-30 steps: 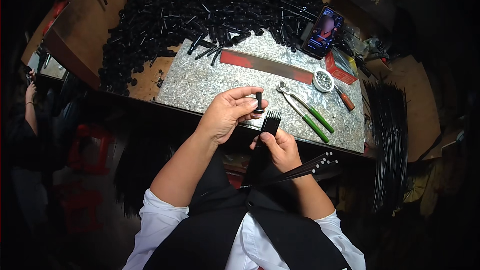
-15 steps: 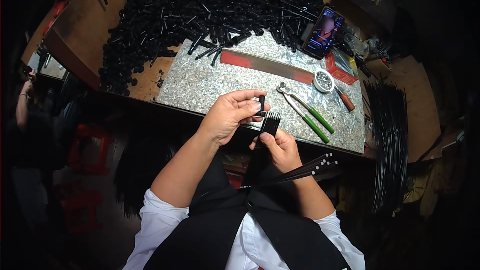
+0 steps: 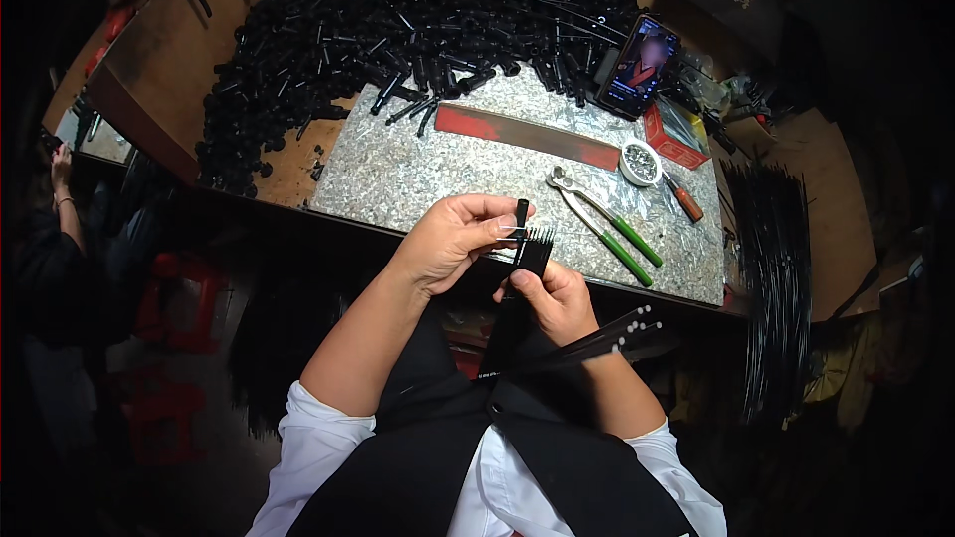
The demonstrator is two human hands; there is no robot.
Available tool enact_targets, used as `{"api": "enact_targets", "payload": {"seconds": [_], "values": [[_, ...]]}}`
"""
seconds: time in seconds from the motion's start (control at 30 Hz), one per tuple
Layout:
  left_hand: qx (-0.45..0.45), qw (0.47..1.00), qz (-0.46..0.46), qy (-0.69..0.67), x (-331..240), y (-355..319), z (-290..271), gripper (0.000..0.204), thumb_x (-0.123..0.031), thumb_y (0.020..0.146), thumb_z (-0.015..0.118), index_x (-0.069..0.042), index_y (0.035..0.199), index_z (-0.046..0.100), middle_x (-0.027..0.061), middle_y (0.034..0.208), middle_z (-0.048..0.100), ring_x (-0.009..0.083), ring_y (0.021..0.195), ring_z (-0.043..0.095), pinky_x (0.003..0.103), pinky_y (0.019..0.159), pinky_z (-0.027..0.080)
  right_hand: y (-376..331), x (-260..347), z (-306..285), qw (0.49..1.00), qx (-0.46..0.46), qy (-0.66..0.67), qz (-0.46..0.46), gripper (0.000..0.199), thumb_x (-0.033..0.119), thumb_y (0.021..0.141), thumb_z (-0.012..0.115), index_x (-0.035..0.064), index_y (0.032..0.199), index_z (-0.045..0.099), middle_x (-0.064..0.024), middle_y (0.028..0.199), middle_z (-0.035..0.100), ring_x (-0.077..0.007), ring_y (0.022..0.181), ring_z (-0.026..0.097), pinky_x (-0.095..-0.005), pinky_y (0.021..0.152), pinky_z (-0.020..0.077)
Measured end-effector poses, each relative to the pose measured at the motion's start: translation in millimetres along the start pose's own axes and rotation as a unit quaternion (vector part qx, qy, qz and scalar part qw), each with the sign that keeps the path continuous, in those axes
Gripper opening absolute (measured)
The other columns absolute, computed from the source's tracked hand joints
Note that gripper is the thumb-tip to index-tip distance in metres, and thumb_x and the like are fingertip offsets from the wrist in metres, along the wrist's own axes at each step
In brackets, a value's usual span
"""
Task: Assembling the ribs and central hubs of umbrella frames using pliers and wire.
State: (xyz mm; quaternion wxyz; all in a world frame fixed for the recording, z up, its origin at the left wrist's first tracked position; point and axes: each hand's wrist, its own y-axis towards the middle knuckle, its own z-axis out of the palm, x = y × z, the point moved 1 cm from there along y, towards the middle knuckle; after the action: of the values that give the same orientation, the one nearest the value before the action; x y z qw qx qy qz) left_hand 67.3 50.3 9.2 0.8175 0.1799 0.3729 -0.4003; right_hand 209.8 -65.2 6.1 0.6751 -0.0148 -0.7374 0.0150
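Note:
My left hand (image 3: 443, 244) is closed, pinching a short black tube (image 3: 522, 211) between thumb and fingers. Just below the tube, my right hand (image 3: 560, 300) grips a flat bundle of black rods (image 3: 532, 257), its thumb pressed across the front. Thin silvery tips stand in a row along the bundle's upper end, close to the left fingertips. Whether tube and tips touch, I cannot tell. Several dark rods with pale round ends (image 3: 637, 323) stick out past my right wrist.
Black tubular parts (image 3: 418, 25) are heaped at the back. On the speckled board (image 3: 388, 169) lie a red-and-brown bar (image 3: 527, 137), green-handled pliers (image 3: 607, 229), a white cup (image 3: 640, 162) and a screwdriver (image 3: 684, 201). A phone (image 3: 640, 65) stands behind. Long black rods (image 3: 776, 288) hang at right.
Both hands have shifted slightly, with the rod bundle tilting a little and the black tube sitting slightly lower. At far left, another person's arm has moved.

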Motion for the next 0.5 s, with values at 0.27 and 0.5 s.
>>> {"api": "enact_targets", "payload": {"seconds": [0.27, 0.5], "values": [[-0.006, 0.996, 0.021, 0.085, -4.7, -15.5, 11.5, 0.034, 0.003, 0.085, 0.061, 0.007, 0.118, 0.052, 0.0129, 0.104, 0.061, 0.0168, 0.088, 0.062, 0.029, 0.064, 0.057, 1.9, -6.7, 0.2, 0.999, -0.044, 0.002, -0.018, 0.022, 0.022, 0.093, 0.058, 0.0014, 0.089, 0.066, 0.0003, 0.071, 0.064, -0.0046, 0.063, 0.054, -0.0222, 0.058, 0.0452], [-0.068, 0.987, 0.051, 0.135, 3.0, -17.1, 23.0, 0.03, 0.004, 0.083, 0.064, 0.006, 0.112, 0.054, 0.0093, 0.094, 0.061, 0.0116, 0.085, 0.06, 0.025, 0.071, 0.054, -1.5, 9.6, 0.9, 0.994, -0.045, -0.063, -0.073, 0.02, 0.018, 0.091, 0.061, -0.0019, 0.09, 0.064, -0.0038, 0.069, 0.064, -0.0071, 0.063, 0.057, -0.0257, 0.057, 0.0464]]}}
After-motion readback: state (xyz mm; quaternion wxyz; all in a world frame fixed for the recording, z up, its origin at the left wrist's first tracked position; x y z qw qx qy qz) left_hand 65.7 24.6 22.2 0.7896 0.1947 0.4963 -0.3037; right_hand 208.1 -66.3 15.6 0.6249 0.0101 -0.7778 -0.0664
